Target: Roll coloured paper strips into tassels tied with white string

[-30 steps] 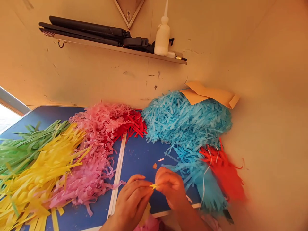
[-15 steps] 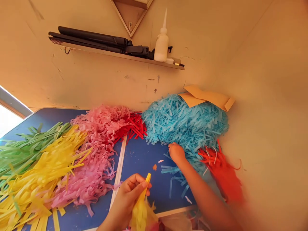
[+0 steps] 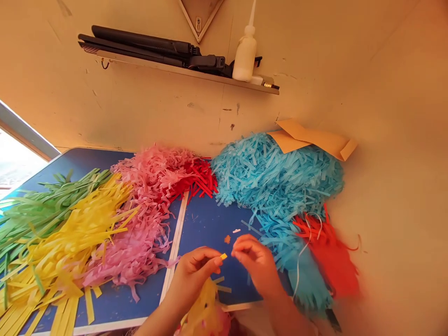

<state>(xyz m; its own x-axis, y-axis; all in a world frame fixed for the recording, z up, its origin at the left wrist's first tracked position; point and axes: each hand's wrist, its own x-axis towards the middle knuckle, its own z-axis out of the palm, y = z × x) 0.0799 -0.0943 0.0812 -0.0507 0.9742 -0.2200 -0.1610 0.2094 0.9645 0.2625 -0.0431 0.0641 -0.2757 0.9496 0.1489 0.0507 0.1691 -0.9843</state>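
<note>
My left hand (image 3: 196,273) pinches the folded end of a yellow tissue-paper tassel (image 3: 205,301) between thumb and fingers. The yellow tip pokes out past the fingertips, and the fringe hangs below the hand at the table's front edge. Just to the right, my right hand (image 3: 259,266) is closed in a pinch, its fingertips a small gap away from the yellow tip. Whatever lies between those fingers, if anything, is too small to make out. Behind the right hand spreads a heap of blue shredded-paper fringe (image 3: 273,177).
Pink fringe (image 3: 154,172), yellow fringe (image 3: 80,224) and green fringe (image 3: 42,210) cover the left of the blue table (image 3: 203,224). Red fringe (image 3: 336,256) with a white string lies at right. Brown card (image 3: 311,140) tops the blue heap. A wall shelf (image 3: 157,65) holds a white bottle (image 3: 244,58).
My right hand has come back from the edge of the blue heap to beside my left hand. The left hand still grips the yellow tassel, now tilted so its tip points right.
</note>
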